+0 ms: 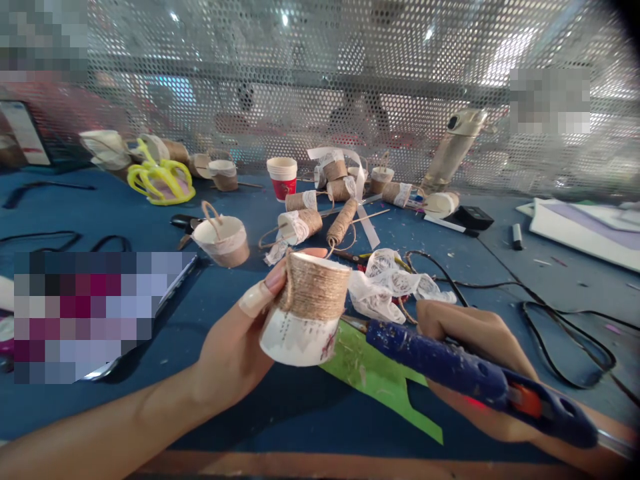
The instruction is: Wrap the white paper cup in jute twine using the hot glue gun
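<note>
A white paper cup (300, 343), held tilted, is wrapped over part of its side with brown twine (320, 288). My left hand (245, 340) grips it from the left, thumb on the twine; a pale strip of tape or bandage circles the thumb. The fingers behind the cup are mostly hidden. In my right hand (475, 360) is a blue hot glue gun (435, 360), its nozzle pointing at the cup's right side. Whether the nozzle touches the cup I cannot tell. A green sheet (380, 383) lies beneath, and crumpled white lace (380, 293) sits just behind.
Twine-wrapped cups with lace, such as a small basket (223, 240), stand across the blue table (240, 427). A red cup stack (283, 179), a twine spool (343, 223) and a yellow crown-shaped piece (160, 180) are farther back. Black cable (565, 380) loops at right; a phone (455, 147) leans against perforated metal.
</note>
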A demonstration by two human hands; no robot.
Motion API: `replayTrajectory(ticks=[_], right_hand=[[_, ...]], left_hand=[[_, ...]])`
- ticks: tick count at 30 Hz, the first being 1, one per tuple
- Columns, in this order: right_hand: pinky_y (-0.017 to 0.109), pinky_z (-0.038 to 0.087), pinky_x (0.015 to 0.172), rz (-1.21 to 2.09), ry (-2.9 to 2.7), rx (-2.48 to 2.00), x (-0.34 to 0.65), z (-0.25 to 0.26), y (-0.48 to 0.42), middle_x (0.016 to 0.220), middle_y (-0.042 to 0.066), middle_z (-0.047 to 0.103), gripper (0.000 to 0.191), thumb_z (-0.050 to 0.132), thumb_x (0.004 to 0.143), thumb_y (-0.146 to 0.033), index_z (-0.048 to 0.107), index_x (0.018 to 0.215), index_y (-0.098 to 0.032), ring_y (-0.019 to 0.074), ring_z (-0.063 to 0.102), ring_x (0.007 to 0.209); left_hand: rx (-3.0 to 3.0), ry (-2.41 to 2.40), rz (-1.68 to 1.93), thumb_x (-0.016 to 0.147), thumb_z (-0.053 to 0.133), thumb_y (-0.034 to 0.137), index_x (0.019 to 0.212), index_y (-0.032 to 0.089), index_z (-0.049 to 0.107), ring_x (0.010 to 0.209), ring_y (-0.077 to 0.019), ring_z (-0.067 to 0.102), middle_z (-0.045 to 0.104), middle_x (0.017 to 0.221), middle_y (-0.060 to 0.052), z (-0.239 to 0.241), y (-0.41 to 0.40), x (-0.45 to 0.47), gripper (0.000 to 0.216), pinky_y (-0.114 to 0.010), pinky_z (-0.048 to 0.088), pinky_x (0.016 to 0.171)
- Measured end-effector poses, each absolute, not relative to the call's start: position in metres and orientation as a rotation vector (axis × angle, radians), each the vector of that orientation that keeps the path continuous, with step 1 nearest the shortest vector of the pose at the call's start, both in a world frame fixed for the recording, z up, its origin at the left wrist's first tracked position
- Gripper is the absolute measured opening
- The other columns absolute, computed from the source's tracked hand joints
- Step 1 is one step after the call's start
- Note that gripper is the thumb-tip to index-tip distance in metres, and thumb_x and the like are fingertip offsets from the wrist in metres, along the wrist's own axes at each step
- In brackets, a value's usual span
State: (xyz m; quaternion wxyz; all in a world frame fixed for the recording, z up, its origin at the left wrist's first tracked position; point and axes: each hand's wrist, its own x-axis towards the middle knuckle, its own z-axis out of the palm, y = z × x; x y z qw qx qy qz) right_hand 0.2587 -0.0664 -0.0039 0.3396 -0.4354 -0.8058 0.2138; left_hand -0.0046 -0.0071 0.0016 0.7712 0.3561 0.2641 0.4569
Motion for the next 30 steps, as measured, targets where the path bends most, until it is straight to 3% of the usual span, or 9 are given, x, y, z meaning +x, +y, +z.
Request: replayTrajectory(ticks=[6,11,14,21,30], right_hand=[[0.035,0.031,0.052,0.571,-2.104,-1.148,0.258,-0.006,-0.068,0.065,-0.002,0.043,0.025,0.062,0.083,-0.022,0.038,0.078,-0.027,0.0177,0.038,0.055],[0.035,0.025,0.050,0.550,-1.986,-1.158,0.251,-0.013,-0.070,0.064,-0.003,0.037,0.028,0.058,0.086,-0.026,0.033,0.075,-0.026,0.0178,0.033,0.054],[0.034,0.024,0.050,0.583,-1.957,-1.147,0.251,-0.014,-0.070,0.063,-0.004,0.035,0.028,0.061,0.084,-0.027,0.035,0.073,-0.027,0.0180,0.033,0.054],[0.033,0.023,0.051,0.584,-1.937,-1.165,0.248,-0.013,-0.072,0.063,-0.004,0.034,0.030,0.061,0.085,-0.030,0.033,0.073,-0.027,0.0182,0.032,0.053],[0.033,0.025,0.050,0.539,-1.951,-1.124,0.245,-0.010,-0.073,0.061,-0.003,0.036,0.025,0.054,0.088,-0.024,0.034,0.073,-0.026,0.0174,0.035,0.051]], left_hand=[[0.826,0.626,1.002,0.075,0.079,0.054,0.110,0.029,0.080,0.104,-0.0281,0.069,0.078,0.111,-0.003,0.001,-0.006,-0.005,0.043,-0.033,0.059,0.078],[0.807,0.603,0.982,0.078,0.079,0.052,0.110,0.028,0.080,0.081,-0.0226,0.071,0.079,0.100,-0.004,0.004,-0.008,-0.002,0.040,-0.031,0.061,0.066],[0.806,0.588,0.982,0.081,0.077,0.049,0.106,0.027,0.082,0.076,-0.0213,0.071,0.080,0.094,-0.003,0.004,-0.008,0.000,0.033,-0.032,0.061,0.067],[0.799,0.657,1.030,0.074,0.083,0.052,0.108,0.029,0.081,0.114,-0.0299,0.065,0.077,0.112,-0.003,0.001,-0.006,0.001,0.041,-0.032,0.057,0.083],[0.806,0.636,0.976,0.079,0.080,0.050,0.110,0.029,0.078,0.120,-0.0318,0.062,0.076,0.109,-0.004,-0.003,-0.006,0.002,0.038,-0.035,0.051,0.091]])
